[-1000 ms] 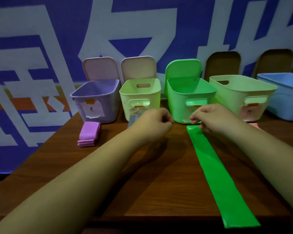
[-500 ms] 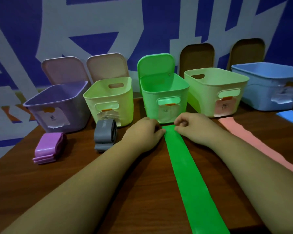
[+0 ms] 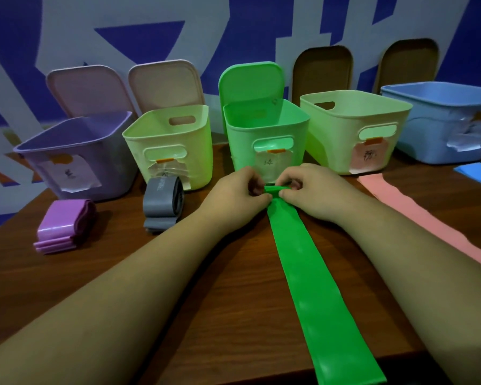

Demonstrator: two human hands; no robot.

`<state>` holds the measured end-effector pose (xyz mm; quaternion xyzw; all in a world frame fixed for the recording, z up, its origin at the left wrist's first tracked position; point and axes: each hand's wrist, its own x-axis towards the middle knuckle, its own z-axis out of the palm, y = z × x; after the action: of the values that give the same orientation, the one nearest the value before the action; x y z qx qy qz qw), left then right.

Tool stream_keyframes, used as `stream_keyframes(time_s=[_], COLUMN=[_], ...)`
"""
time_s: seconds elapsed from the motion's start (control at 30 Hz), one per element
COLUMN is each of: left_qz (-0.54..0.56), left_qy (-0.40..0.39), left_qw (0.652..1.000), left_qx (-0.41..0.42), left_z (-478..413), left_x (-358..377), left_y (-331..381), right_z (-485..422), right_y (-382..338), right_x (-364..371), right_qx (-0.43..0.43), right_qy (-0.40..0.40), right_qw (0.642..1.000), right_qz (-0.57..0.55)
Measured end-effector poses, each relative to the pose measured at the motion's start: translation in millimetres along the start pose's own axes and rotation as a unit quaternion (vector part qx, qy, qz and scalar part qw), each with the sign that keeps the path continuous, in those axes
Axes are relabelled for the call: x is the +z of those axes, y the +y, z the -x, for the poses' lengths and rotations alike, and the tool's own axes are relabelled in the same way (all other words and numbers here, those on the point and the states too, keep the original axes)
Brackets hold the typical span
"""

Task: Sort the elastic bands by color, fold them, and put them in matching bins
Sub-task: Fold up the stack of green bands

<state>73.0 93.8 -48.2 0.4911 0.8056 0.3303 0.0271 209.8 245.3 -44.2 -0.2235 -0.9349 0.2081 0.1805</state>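
A long green band [image 3: 308, 276] lies flat on the wooden table [image 3: 206, 315], running from the front edge toward the green bin [image 3: 264, 134]. Its far end is rolled into a small fold. My left hand [image 3: 238, 197] and my right hand [image 3: 311, 190] pinch that rolled end from either side, just in front of the green bin. A folded purple band [image 3: 64, 225] lies before the purple bin [image 3: 75, 154]. A folded grey band [image 3: 163, 204] sits before a pale yellow-green bin [image 3: 170, 140].
A pink band [image 3: 417, 220] lies flat at the right, before a wider pale bin [image 3: 353, 123] with a pink label. A blue band [image 3: 478, 175] shows at the right edge, below the blue bin [image 3: 442, 120]. Open lids lean against the blue-and-white wall.
Both hands came together at the green band's far end and turned it over into a small roll. The view shifted right, bringing the pink and blue bands into sight.
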Motion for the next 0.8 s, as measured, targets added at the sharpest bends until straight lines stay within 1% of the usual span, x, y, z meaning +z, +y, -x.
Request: stream_keyframes(time_s=[0.07,0.13,0.23,0.33,0.43,0.5,0.63,0.7,0.8], left_qz=[0.030,0.037,0.043,0.073,0.035,0.010,-0.017,-0.010,0.012], left_qy=[-0.035,-0.072,-0.091,-0.064,0.002,0.026,0.022,0.007,-0.043], left_qw=[0.998,0.996,0.994,0.994,0.999,0.999,1.000,1.000,0.999], left_qx=[-0.030,-0.036,-0.045,-0.054,-0.035,-0.024,-0.007,-0.002,-0.010], left_z=[2.6,4.7,4.0,1.4,-2.7,-4.6,-4.3,-2.6,2.3], left_x=[-2.6,-4.8,-4.6,-0.9,1.1,0.4,-1.0,-2.8,-8.3], left_y=[1.9,4.0,4.5,4.7,5.4,6.3,4.1,1.3,-2.4], right_z=[1.6,3.7,6.7,8.9,11.1,13.5,22.6,27.9,32.2], right_y=[-2.0,-3.7,-5.8,-8.8,-12.7,-15.7,-19.0,-18.4,-16.9], right_x=[-1.2,-3.4,-6.9,-9.5,-12.1,-13.8,-18.0,-21.4,-25.8], right_qx=[-0.002,-0.003,-0.009,-0.018,-0.028,-0.036,-0.045,-0.044,-0.041], right_qy=[0.024,0.045,0.078,0.103,0.122,0.121,0.085,0.070,0.072], right_qw=[1.000,0.999,0.996,0.993,0.990,0.990,0.992,0.993,0.993], right_qz=[-0.012,-0.024,-0.040,-0.054,-0.065,-0.069,-0.081,-0.085,-0.086])
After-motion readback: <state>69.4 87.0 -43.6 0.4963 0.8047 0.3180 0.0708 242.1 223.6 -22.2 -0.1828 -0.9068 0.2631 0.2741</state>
